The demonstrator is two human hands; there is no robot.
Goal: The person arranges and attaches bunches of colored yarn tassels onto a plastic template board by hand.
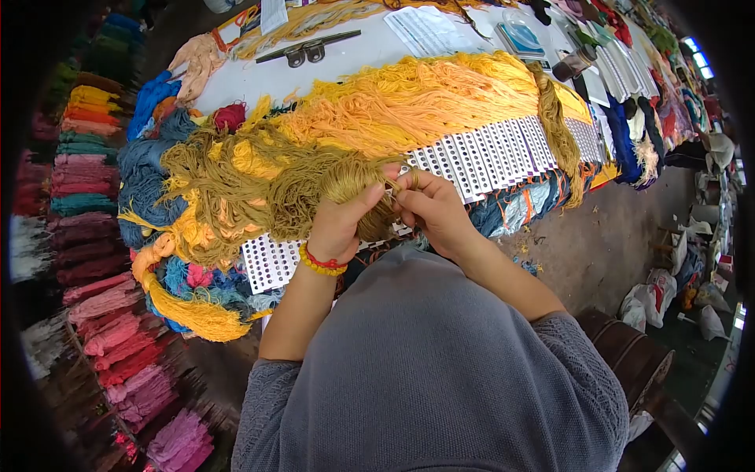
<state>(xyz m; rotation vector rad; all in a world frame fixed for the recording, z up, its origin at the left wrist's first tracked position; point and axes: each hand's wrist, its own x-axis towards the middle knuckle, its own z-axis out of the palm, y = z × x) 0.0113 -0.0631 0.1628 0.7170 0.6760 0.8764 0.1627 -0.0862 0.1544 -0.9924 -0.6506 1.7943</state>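
My left hand [346, 214], with a red and yellow bracelet at the wrist, is closed around a bundle of olive-gold thread [351, 179]. Close beside it, my right hand [434, 206] pinches a few strands of the same thread, its fingertips nearly meeting the left ones. Loose olive thread [228, 169] spreads leftward from the bundle across the table. Under and beyond my hands lie white cards with rows of dark holes [480, 161], set side by side. Yellow and peach thread [409, 98] is heaped behind them.
Blue thread [145, 185] hangs over the table's left end. A metal clip [307, 53], papers [425, 31] and a dark jar [576, 63] are at the back. Coloured skeins [118, 322] are stacked at left. A brown seat [625, 346] stands near my right side, with bags [657, 297] beyond.
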